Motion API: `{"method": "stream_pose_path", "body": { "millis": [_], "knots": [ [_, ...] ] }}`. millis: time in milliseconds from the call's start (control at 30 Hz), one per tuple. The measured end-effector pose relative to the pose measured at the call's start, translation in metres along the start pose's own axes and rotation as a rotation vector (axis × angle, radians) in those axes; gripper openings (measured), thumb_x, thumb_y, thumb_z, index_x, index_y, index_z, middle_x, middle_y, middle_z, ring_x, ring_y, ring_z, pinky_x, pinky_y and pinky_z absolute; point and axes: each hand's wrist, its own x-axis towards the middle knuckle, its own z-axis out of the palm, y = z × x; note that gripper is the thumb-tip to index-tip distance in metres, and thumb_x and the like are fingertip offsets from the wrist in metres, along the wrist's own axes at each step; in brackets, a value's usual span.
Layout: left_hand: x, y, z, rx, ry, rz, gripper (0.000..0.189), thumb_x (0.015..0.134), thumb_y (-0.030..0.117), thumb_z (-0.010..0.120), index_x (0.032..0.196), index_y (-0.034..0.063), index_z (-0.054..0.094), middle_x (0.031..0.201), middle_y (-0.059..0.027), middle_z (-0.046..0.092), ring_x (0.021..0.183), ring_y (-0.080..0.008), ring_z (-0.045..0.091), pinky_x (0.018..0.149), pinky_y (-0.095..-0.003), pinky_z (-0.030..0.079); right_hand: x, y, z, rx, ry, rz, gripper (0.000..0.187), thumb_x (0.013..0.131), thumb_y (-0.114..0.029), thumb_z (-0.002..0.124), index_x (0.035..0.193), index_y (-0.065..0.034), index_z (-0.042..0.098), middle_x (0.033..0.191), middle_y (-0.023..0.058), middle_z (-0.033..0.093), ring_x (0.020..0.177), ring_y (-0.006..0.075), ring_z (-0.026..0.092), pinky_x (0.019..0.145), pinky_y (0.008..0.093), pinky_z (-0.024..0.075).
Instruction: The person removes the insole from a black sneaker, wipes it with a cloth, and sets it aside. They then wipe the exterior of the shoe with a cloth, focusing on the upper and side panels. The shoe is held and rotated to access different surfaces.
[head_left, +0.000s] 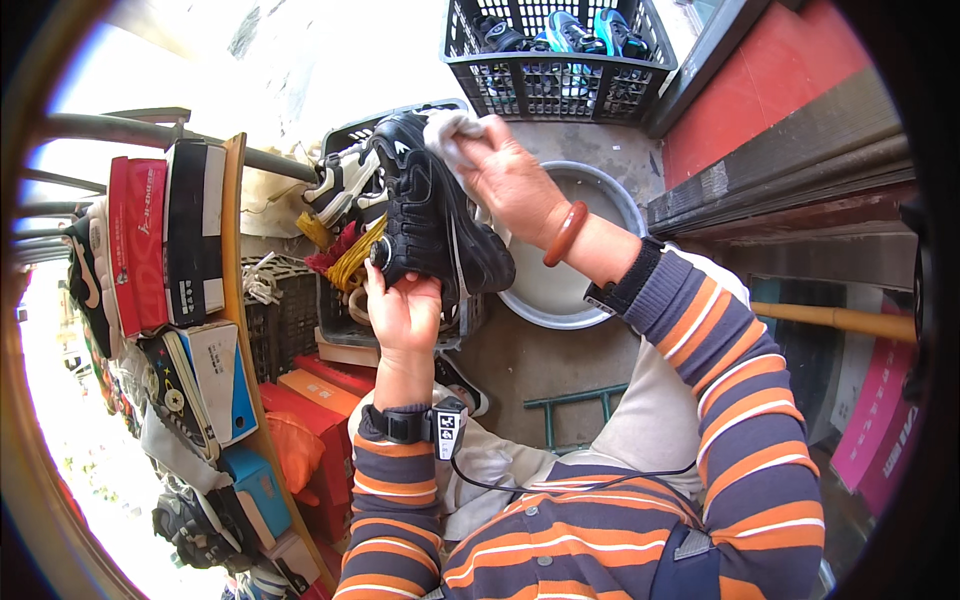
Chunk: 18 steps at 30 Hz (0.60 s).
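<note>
My left hand (405, 307) grips a black sneaker (424, 202) at its collar, where a round dial sits. The shoe is held with its toe pointing away from me. In my right hand (514, 176) a bunched white cloth (452, 133) touches the toe end of the shoe. Below the shoe stands a black plastic crate (351, 135) with black-and-white shoes (341, 180) and yellow and red cords (352, 259). Right of the shoe, partly under my right forearm, is a round metal basin (577, 324) with cloudy liquid.
A second black crate (559, 86) ahead holds several sneakers. Shoe boxes (139, 240) and shoes stand along a wooden board (236, 225) at left; red boxes (319, 435) lie beside my leg. A green metal frame (551, 420) is between my legs, a bamboo pole (832, 313) at right.
</note>
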Motion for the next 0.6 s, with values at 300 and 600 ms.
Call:
{"method": "stream_pose_path", "body": {
  "millis": [300, 600],
  "knots": [
    [-0.010, -0.008, 0.004, 0.195, -0.168, 0.087, 0.041, 0.105, 0.046, 0.038, 0.115, 0.0121, 0.058, 0.094, -0.0021, 0.060, 0.073, -0.0170, 0.046, 0.084, -0.0427, 0.044, -0.015, -0.033, 0.007, -0.292, -0.238, 0.024, 0.029, 0.086, -0.009, 0.055, 0.113, -0.0083, 0.063, 0.106, 0.0112, 0.054, 0.100, 0.0286, 0.059, 0.085, 0.0395, 0.0527],
    [-0.017, -0.006, 0.008, 0.185, -0.245, 0.001, 0.045, 0.105, 0.048, 0.035, 0.108, 0.0115, 0.060, 0.074, -0.0023, 0.054, 0.069, -0.0166, 0.047, 0.087, -0.0489, 0.047, -0.023, -0.012, 0.012, -0.194, -0.177, -0.009, 0.025, 0.091, -0.014, 0.052, 0.113, -0.0104, 0.063, 0.110, 0.0111, 0.051, 0.106, 0.0303, 0.056, 0.089, 0.0399, 0.0521]
  ]
}}
